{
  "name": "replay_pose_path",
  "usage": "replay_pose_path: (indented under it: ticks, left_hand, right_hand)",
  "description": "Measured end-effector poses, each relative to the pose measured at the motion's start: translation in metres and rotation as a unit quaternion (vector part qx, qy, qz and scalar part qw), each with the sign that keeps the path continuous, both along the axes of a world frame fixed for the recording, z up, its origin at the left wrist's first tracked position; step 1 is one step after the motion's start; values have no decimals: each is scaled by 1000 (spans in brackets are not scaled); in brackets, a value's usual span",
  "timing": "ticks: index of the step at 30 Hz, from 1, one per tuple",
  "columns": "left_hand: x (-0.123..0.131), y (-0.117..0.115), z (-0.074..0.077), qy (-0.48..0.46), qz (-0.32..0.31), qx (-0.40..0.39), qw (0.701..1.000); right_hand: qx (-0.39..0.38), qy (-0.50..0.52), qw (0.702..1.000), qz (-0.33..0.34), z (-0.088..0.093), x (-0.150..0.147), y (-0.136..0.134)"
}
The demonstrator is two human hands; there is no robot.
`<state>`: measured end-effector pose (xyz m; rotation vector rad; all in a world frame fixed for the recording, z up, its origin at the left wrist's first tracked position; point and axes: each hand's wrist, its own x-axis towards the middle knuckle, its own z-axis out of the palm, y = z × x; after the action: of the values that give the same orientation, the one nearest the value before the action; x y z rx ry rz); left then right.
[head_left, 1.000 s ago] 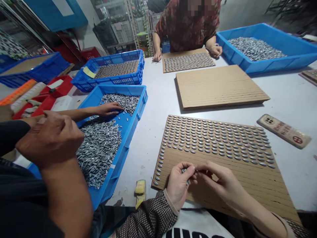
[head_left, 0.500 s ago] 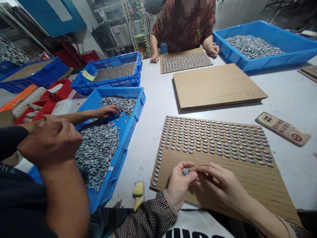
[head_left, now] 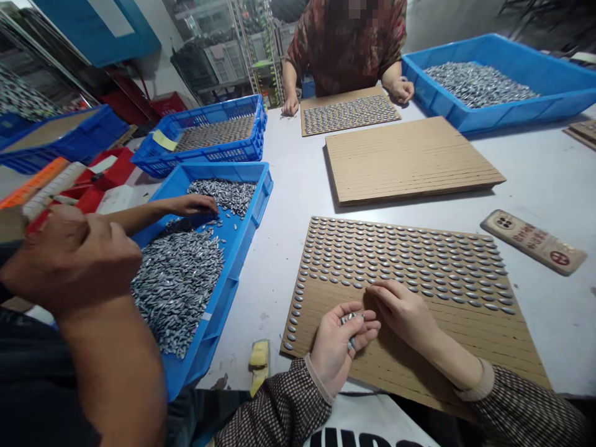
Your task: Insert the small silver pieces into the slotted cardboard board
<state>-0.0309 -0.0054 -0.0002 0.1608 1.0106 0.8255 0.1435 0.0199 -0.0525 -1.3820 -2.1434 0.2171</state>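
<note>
Left hand (head_left: 333,347): palm turned up over the near left part of the board, fingers loosely curled, cradling a few loose silvery pieces (head_left: 351,342) under the thumb.
Right hand (head_left: 410,316): reaching low over the board, thumb and fingertips drawn together; whether a piece sits between them I cannot tell, as the fingers hide it.
Cardboard board (head_left: 484,347): flat on the bench (head_left: 261,267) in front of the person, its far part covered with rows of pieces (head_left: 395,251), a single column running down its left edge, ridged cardboard bare in the near part.
Row end: the lowest row, counting from the left, stops just beside the right fingertips; the right hand is nearer to it, and the left hand lies closer to the person.
Long axis: the laid pieces point roughly left to right, along their rows.
Blue tray (head_left: 228,285): left of the board, heaped with loose pieces, a co-worker's hand (head_left: 193,205) in it.
Against half a second ago: the fingertips of both hands met then; now the right hand is apart, farther forward at the row, and the left palm lies more open.
</note>
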Motion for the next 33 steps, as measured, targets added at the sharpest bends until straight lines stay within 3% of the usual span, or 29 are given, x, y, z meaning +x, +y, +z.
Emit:
replay_pose_path:
  ticks: [17,22,25,29,33]
  left_hand:
    - [4,-3,-3,-32,6,-9,999]
    - [2,-3,-3,-33,14,-30,999]
    - [2,-3,-4,-37,10,-8,999]
    - [7,-4,-5,-23,-6,30,999]
    - [13,-5,-6,-11,-31,45,998]
  right_hand:
    - [8,-66,998,19,-3,3,0]
    - [-32,45,998,5,16,1,-5]
    - [-85,125,987,47,34,-1,-13]
    - [-138,107,980,92,48,-5,-23]
    - [-162,86,978,104,48,-6,-27]
